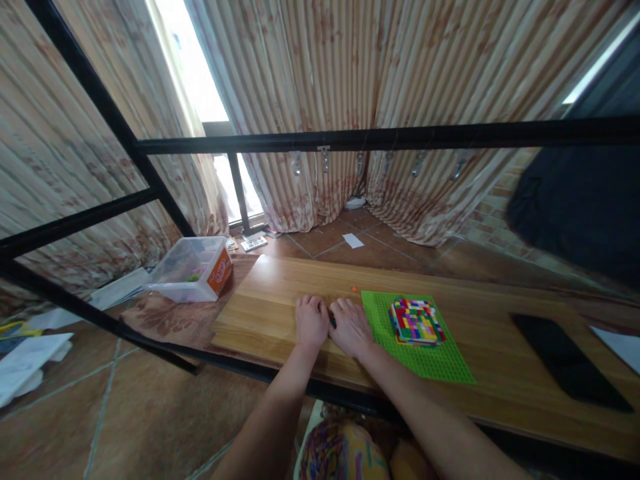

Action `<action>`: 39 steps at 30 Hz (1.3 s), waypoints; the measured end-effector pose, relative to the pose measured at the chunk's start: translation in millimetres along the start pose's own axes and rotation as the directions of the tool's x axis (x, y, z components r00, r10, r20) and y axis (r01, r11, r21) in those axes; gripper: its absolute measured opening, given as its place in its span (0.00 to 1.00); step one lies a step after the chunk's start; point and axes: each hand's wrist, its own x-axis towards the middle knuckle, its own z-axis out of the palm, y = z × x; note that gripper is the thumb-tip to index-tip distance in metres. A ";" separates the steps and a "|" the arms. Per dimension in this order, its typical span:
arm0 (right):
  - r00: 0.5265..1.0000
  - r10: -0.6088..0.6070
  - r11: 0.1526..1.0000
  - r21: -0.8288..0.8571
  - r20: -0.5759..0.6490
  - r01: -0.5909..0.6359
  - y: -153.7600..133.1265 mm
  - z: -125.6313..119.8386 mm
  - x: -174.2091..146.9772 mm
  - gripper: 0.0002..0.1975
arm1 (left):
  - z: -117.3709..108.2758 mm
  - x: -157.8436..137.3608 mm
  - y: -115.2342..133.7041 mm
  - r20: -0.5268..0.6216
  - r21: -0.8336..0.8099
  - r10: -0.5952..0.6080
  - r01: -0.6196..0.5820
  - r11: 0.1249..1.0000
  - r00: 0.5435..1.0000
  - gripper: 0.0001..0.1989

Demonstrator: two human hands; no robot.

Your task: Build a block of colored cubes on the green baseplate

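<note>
My left hand rests on the wooden tabletop, its fingers curled closed. Right beside it, my right hand is also closed, with its fingers bent down toward the wood. A small dark patch shows between the two hands; whether it is a piece they hold or a shadow, I cannot tell. To the right of my right hand lies a green building-block baseplate. On it sits a low, roughly square build of multicoloured toy bricks. A tiny orange piece lies just beyond my right hand.
A black flat slab lies at the table's right, near a white sheet. Left of the table, a clear plastic bin with an orange label holds a few pieces. A black metal frame crosses in front of the curtains.
</note>
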 end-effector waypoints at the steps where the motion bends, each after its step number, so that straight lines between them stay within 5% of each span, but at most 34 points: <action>1: 1.000 0.000 1.000 0.002 0.000 0.000 -0.2 -0.4 -0.1 0.10 | 0.2 0.1 0.0 0.000 0.004 -0.001 0.001 1.000 1.000 0.11; 39: 0.999 -0.001 1.000 -0.013 0.036 0.001 -0.1 -3.0 -2.2 0.10 | 5.4 -0.2 -1.2 -0.004 0.075 0.015 -0.015 0.997 1.000 0.13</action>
